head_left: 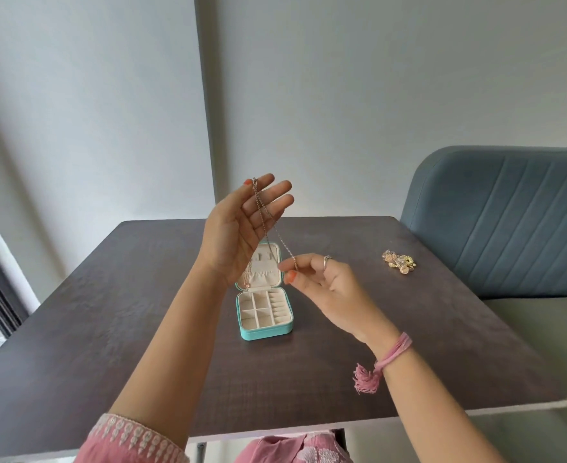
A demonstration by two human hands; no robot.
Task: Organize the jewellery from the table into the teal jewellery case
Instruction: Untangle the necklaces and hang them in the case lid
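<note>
Right hand (322, 282): lowered, thumb and forefinger pinching the chain's lower end.
Left hand (242, 225): raised, palm toward the camera, fingers straight, thumb pinning the thin chain (268, 225) at its top.
Teal jewellery case (264, 315): open on the table (108, 329), below both grips.
Gold jewellery heap (399, 261): beyond, right.

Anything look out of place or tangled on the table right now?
Nothing damaged. The gold jewellery pile sits bunched, possibly tangled, near the table's right edge, away from the open teal case, whose tray compartments look empty.
</note>
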